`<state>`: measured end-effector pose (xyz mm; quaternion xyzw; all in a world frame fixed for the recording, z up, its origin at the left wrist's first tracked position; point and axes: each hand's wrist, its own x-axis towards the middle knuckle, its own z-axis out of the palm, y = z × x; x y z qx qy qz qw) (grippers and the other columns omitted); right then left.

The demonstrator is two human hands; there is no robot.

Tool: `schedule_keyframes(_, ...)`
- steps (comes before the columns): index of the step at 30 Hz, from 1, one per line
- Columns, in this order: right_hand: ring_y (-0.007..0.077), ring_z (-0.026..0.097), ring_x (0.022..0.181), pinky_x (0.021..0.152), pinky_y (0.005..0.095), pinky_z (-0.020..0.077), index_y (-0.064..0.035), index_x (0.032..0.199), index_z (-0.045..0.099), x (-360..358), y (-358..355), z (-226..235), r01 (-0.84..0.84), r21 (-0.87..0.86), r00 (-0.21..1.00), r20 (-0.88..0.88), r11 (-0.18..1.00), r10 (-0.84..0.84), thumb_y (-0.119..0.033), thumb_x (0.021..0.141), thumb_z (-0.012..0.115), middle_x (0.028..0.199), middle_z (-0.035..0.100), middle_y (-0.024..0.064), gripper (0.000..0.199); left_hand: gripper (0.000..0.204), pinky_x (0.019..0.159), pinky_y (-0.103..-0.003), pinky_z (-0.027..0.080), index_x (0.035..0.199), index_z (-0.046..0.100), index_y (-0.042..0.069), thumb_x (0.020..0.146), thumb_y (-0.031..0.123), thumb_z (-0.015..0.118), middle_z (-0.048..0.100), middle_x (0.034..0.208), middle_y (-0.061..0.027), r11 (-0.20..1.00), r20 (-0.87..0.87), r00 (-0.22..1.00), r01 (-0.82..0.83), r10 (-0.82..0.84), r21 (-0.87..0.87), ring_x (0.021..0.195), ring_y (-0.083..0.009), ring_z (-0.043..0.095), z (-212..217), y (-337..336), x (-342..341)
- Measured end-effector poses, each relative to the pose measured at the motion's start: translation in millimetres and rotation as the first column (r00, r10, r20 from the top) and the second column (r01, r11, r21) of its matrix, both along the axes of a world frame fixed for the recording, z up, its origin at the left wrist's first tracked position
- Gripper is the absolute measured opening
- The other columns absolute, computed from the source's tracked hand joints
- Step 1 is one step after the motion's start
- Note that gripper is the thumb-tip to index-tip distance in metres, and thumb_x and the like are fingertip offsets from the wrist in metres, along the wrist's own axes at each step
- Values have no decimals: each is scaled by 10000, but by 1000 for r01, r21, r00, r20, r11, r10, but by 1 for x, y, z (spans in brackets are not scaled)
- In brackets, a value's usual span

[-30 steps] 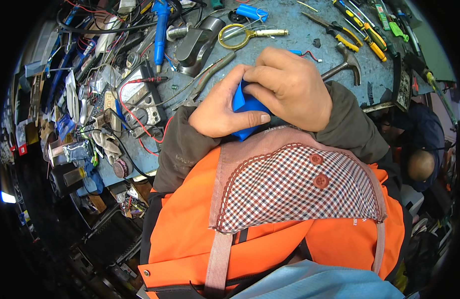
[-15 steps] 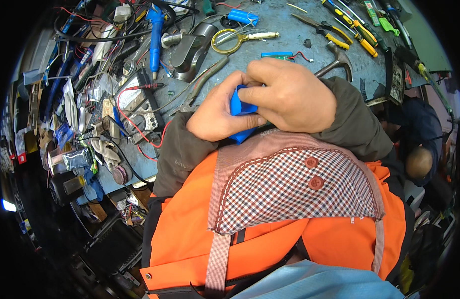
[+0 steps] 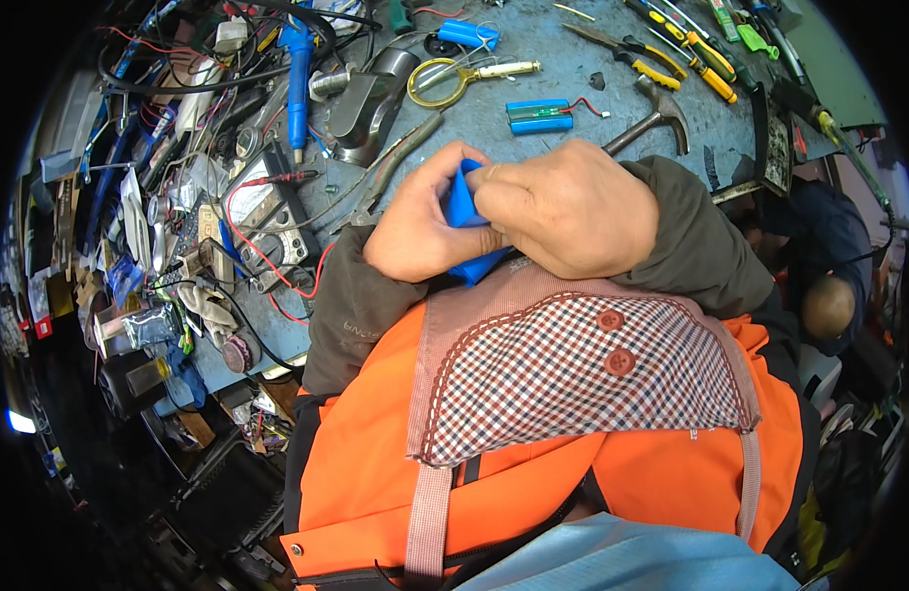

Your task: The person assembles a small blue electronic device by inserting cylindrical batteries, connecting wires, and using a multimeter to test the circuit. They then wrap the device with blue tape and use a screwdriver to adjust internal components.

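In front of my chest, my left hand (image 3: 415,225) wraps round a flattened blue plastic sleeve (image 3: 461,207), thumb across its near side. The sleeve's lower end sticks out below the thumb. My right hand (image 3: 584,212) is closed, its fingertips pinching at the sleeve's upper opening. Those fingertips are partly hidden, so whether they hold anything besides the sleeve does not show. Just beyond my hands lies a small blue battery pack (image 3: 539,116) with a green circuit strip and a red lead. A claw hammer (image 3: 661,115) lies to its right.
A magnifying glass (image 3: 442,83), a blue roll (image 3: 468,35) and pliers (image 3: 637,57) lie on the far bench, with screwdrivers (image 3: 706,64) at far right. A multimeter (image 3: 269,219) with a red lead and tangled cables fill the left. Another person (image 3: 819,266) is at the right.
My right hand has shifted slightly nearer and its fingers have curled in at the sleeve's opening. More of the battery pack shows beyond my hands. The view has shifted slightly.
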<state>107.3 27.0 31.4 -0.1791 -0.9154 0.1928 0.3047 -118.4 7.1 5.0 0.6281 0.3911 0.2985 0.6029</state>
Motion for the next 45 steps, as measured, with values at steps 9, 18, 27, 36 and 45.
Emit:
schedule_keyframes(9, 338, 671, 595, 514, 452, 503, -113, 1051, 650, 2, 9, -6, -39, -24, 996, -75, 999, 37, -163, 860, 740, 709, 652, 102, 217, 402, 856, -295, 532, 1128, 679, 53, 803, 92, 913, 686, 1023, -22, 998, -70, 997, -39, 42, 51, 951, -101, 614, -3, 3, -4)
schedule_keyframes(18, 326, 699, 637, 544, 421, 542, -92, 1219, 679, 2, 6, 10, 16, -49, 999, 53, 999, -13, -172, 866, 755, 765, 700, 97, 370, 376, 832, -303, 539, 1097, 676, 44, 803, 72, 909, 684, 981, -16, 990, -46, 997, -59, 65, 126, 924, -107, 619, -4, 3, -2)
schedule_keyframes(27, 375, 739, 861, 819, 441, 580, 39, 1011, 789, -19, 158, 14, 550, -5, 801, 287, 835, -526, -456, 960, 635, 882, 748, 237, 521, 416, 905, -335, 556, 1105, 663, 55, 791, 100, 933, 739, 1070, -60, 995, -139, 985, -98, 101, 27, 994, -142, 671, 1, 0, -2)
schedule_keyframes(36, 404, 740, 983, 869, 470, 577, -3, 1098, 757, -35, 198, -14, 648, -51, 706, 412, 760, -575, -284, 791, 790, 1027, 756, 258, 417, 460, 929, -335, 548, 1139, 645, 58, 786, 92, 937, 726, 1095, -55, 997, -103, 992, -78, 76, -15, 1027, -139, 662, 1, 3, -2)
schedule_keyframes(45, 131, 676, 792, 702, 277, 546, -11, 1125, 728, 10, 82, 36, 121, -167, 979, -146, 979, -146, -56, 895, 783, 914, 722, 69, 241, 543, 933, -342, 556, 1199, 631, 41, 774, 136, 954, 719, 1096, -68, 994, -51, 994, -97, 94, -57, 1040, -152, 665, 0, 2, -1)
